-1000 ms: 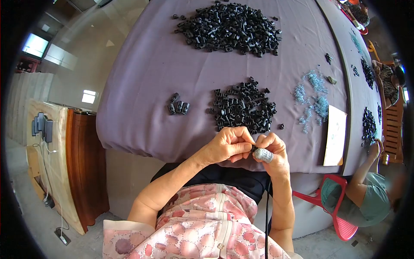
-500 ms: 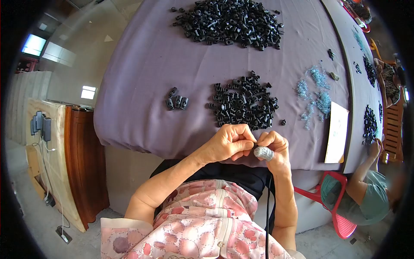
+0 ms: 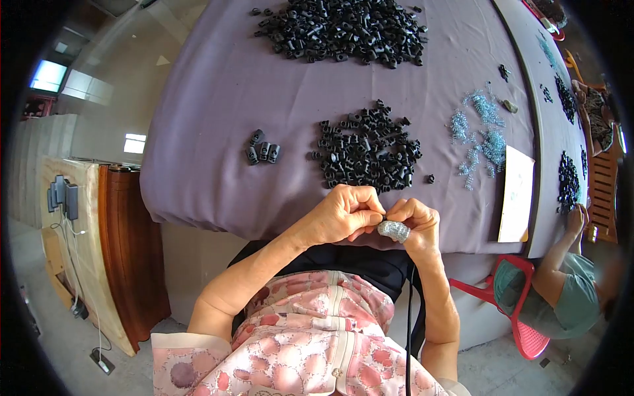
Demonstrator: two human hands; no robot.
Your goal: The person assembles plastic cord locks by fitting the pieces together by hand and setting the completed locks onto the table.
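My left hand (image 3: 347, 212) and my right hand (image 3: 417, 226) meet at the table's near edge, fingers pinched together. Between their fingertips shows a bit of a small black plastic piece (image 3: 384, 217), mostly hidden by the fingers. A grey wrapping (image 3: 394, 230) covers the thumb of my right hand. Just beyond the hands lies a pile of small black plastic parts (image 3: 370, 155). Several black cord locks (image 3: 264, 152) sit in a group to its left. To the right are loose, bluish small metal springs (image 3: 492, 142).
A larger heap of black plastic parts (image 3: 343, 30) covers the far side of the purple cloth (image 3: 218, 132). A white sheet (image 3: 516, 195) lies at the right. Beyond it, a co-worker's hand (image 3: 578, 219) reaches to another table; a red chair (image 3: 528, 340) stands there.
Both hands have shifted slightly left in view and stay pinched together. The view itself has moved a little, so the piles appear higher. The piles look the same.
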